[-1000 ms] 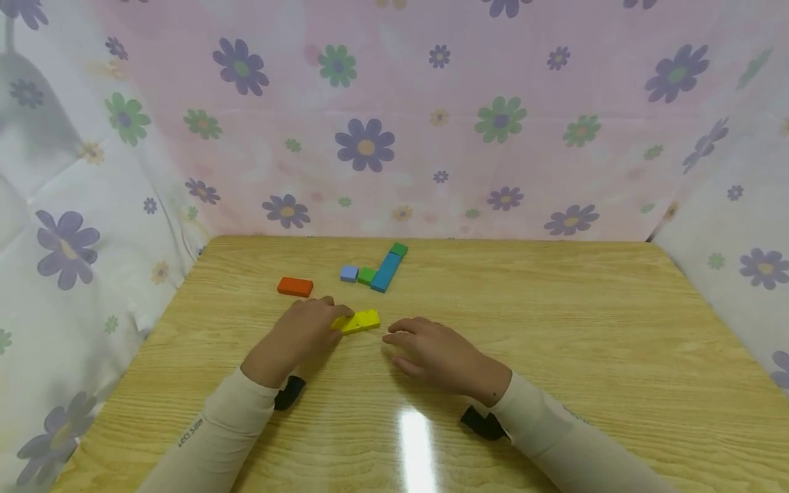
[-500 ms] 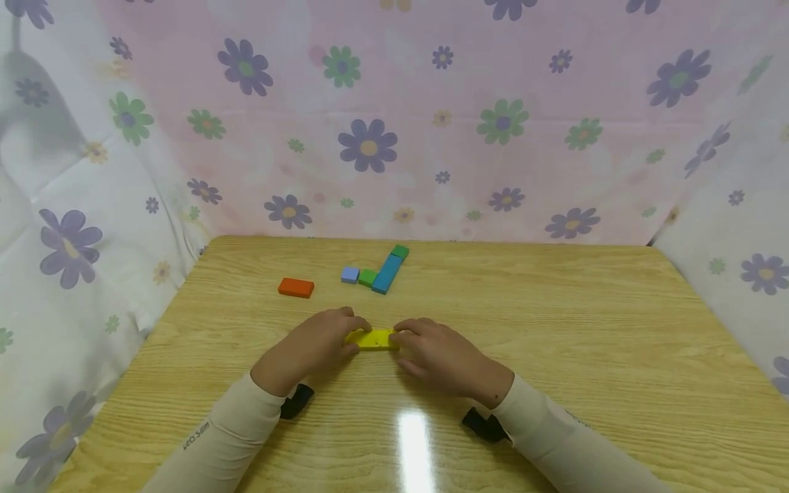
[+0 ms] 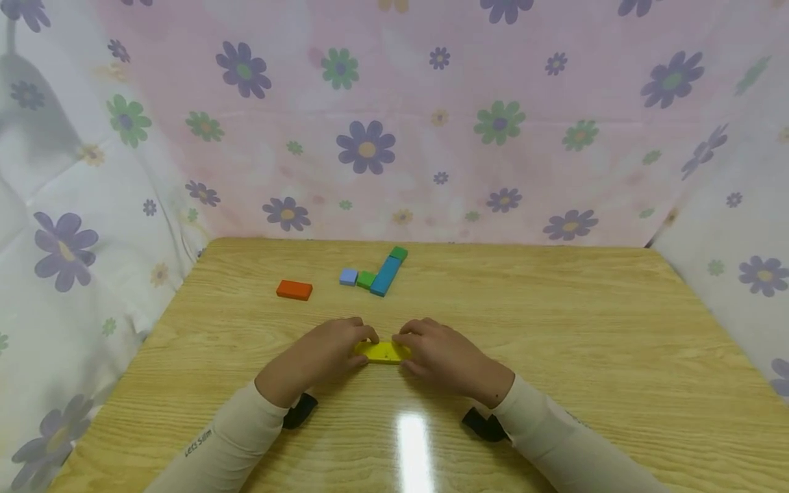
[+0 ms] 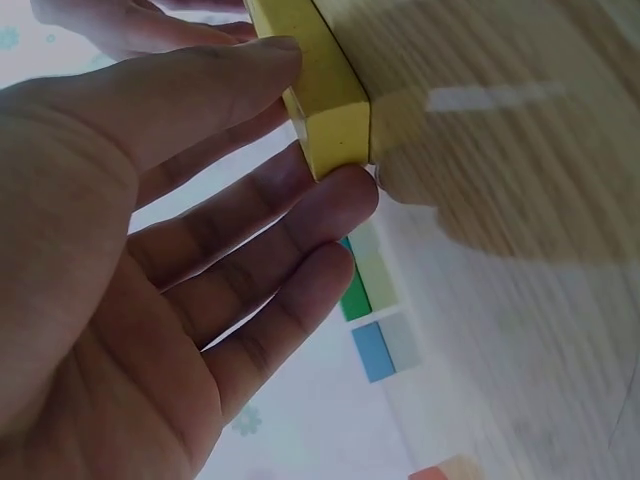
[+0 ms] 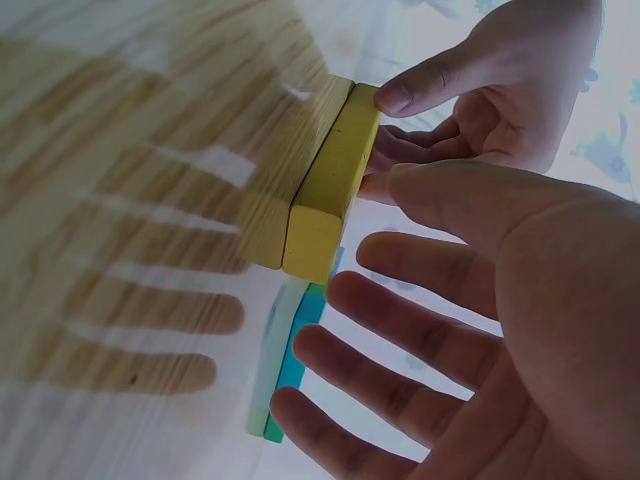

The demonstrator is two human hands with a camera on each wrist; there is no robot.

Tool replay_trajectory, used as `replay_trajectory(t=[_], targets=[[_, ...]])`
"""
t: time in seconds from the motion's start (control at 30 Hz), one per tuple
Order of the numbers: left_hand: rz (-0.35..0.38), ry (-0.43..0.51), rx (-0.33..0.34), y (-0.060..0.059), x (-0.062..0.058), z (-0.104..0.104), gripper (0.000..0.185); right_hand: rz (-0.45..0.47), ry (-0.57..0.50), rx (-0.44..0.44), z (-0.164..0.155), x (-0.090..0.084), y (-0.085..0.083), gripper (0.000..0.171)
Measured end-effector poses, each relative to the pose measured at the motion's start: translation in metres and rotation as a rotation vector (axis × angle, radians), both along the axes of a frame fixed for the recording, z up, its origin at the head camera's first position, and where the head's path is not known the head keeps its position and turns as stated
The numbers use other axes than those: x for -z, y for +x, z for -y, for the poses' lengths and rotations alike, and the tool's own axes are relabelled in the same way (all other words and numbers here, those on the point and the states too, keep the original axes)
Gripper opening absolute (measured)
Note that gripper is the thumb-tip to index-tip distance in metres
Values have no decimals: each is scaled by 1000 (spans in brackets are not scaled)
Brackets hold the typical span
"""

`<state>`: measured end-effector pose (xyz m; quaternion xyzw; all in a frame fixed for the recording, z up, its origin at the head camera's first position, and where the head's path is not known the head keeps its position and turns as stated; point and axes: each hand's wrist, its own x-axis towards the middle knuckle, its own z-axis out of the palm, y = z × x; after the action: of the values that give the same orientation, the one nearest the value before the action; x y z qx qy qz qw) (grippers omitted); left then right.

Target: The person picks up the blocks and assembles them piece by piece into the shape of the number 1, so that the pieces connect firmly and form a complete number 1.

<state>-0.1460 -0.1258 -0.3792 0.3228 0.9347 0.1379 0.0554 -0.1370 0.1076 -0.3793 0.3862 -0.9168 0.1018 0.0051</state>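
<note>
Two hands at a yellow block (image 3: pixel 383 352) lying flat on the wooden table (image 3: pixel 585 329). The left hand (image 3: pixel 320 354) grasps the block's left end, thumb on the near edge and fingers (image 4: pixel 300 215) curled to the far edge. The right hand (image 3: pixel 445 356) sits at the block's right end; the right wrist view shows its thumb (image 5: pixel 460 205) by the block (image 5: pixel 330 190) and the fingers spread loosely, so whether it pinches or only touches cannot be told. The block lies directly between the two hands, close to the person.

Beyond the fingertips lie a blue block (image 3: pixel 385 275), two green blocks (image 3: pixel 366 279) (image 3: pixel 398 253) and a pale blue cube (image 3: pixel 348 276); an orange block (image 3: pixel 294 289) lies farther out, to the left of the left hand.

A judgement on technique: pressing evenly on both ends, with fingertips low on the edges, would probably hold the block square and flat while it is set in place; uneven pressure could swivel it.
</note>
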Motion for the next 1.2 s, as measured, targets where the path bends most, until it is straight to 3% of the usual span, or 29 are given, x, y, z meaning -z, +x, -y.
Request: replay_trajectory(t=[0.27,0.77,1.2], targets=[[-14,-9,13,3,0,-5,31,-7,30,-3,-1,0,-1,33],[-58,-56,67,9,-1,-11,30,75,39,17,-2,-2,1,28],[-78,-59,71,12,-1,-13,29,68,62,34,-2,0,2,29]])
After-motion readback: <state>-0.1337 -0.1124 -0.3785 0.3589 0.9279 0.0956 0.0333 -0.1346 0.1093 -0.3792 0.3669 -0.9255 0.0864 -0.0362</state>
